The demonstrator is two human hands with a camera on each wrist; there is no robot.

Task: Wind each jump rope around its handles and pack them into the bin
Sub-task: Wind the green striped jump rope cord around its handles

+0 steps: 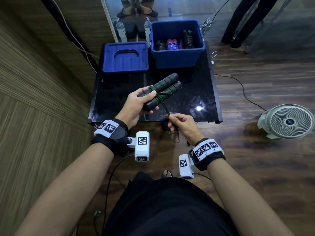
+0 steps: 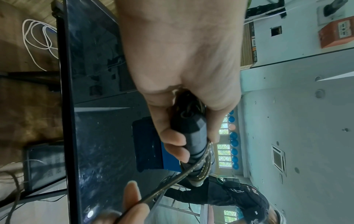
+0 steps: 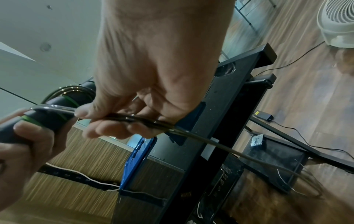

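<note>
My left hand [image 1: 136,103] grips two black foam handles with green rings [image 1: 163,87], held side by side above the black table [image 1: 196,92]. A few turns of thin dark rope [image 1: 162,97] circle the handles near my thumb. My right hand [image 1: 180,123] pinches the doubled rope [image 3: 191,134] just below the handles, and the loose end hangs toward the floor. In the left wrist view my fingers [image 2: 172,139] curl round a handle end [image 2: 191,125] with the rope [image 2: 172,184] leading away. The blue bin [image 1: 177,57] at the table's far side holds several wound ropes [image 1: 172,44].
The blue lid [image 1: 126,57] lies upside down to the left of the bin. A white floor fan [image 1: 288,121] stands to the right on the wooden floor. Cables run across the floor. A person's legs [image 1: 242,23] stand at the far right.
</note>
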